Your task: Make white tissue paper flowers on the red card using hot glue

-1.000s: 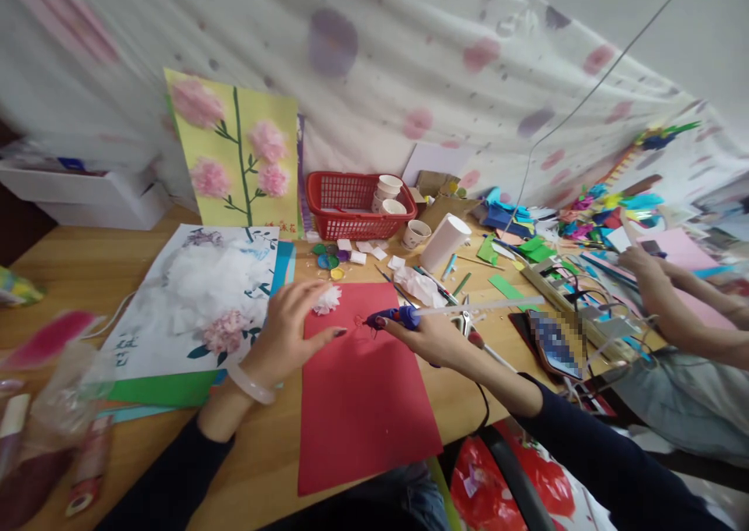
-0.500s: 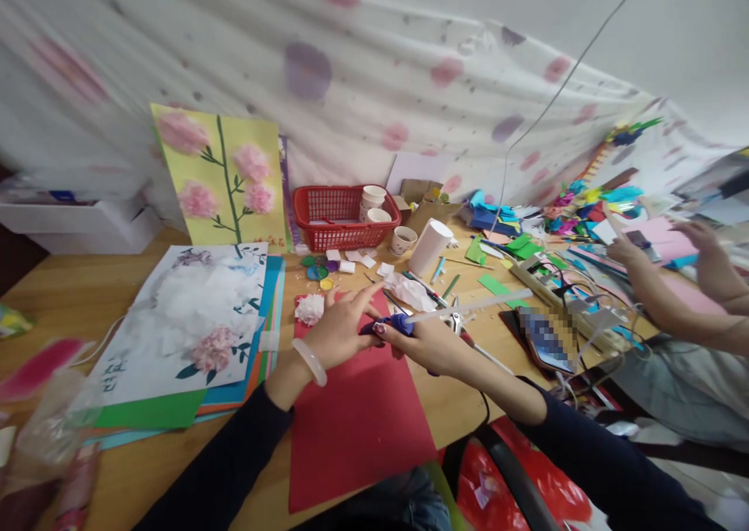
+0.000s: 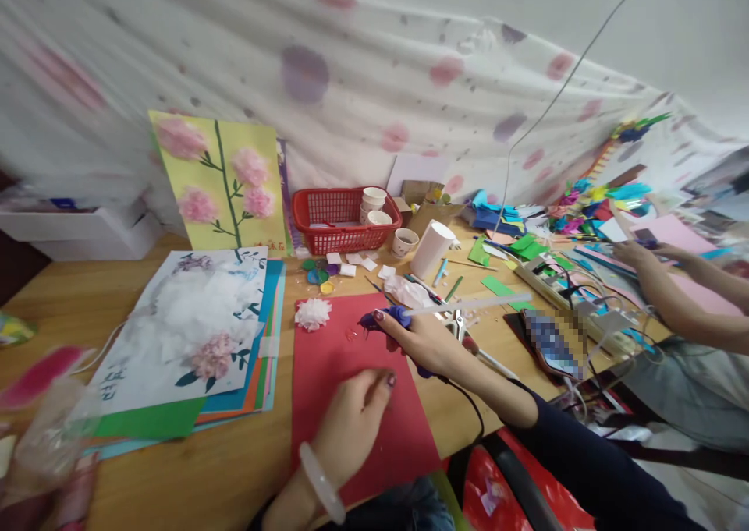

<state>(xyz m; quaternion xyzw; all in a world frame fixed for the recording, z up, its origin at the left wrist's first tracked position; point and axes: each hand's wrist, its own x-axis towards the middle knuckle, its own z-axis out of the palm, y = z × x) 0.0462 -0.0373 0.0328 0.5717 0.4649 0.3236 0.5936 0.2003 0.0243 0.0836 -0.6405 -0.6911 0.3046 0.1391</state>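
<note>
My right hand [image 3: 430, 344] grips a blue hot glue gun [image 3: 383, 318] above the red sheet [image 3: 328, 359]. A long whitish glue stick [image 3: 468, 305] sticks out of its back, and its nozzle points left. My left hand [image 3: 354, 414], with a pale bangle at the wrist, is over the lower part of the sheet. Its fingers are curled in and thumb and forefinger come together; whether anything is between them is hidden. A white paper flower [image 3: 313, 313] lies at the sheet's upper left corner. Small shiny spots [image 3: 351, 334] show on the red surface near the nozzle.
Behind the sheet stand a red basket [image 3: 345, 238] with paper cups, small paint pots [image 3: 319, 272] and a white roll [image 3: 431, 249]. Scissors [image 3: 458, 327], a phone [image 3: 553, 342] and a power strip [image 3: 579, 301] lie rightward. A co-worker's arms [image 3: 684, 297] are at far right.
My left hand has left the glue gun and come down towards me, its fingers curling in. The glue gun stays in my right hand at nearly the same place.
</note>
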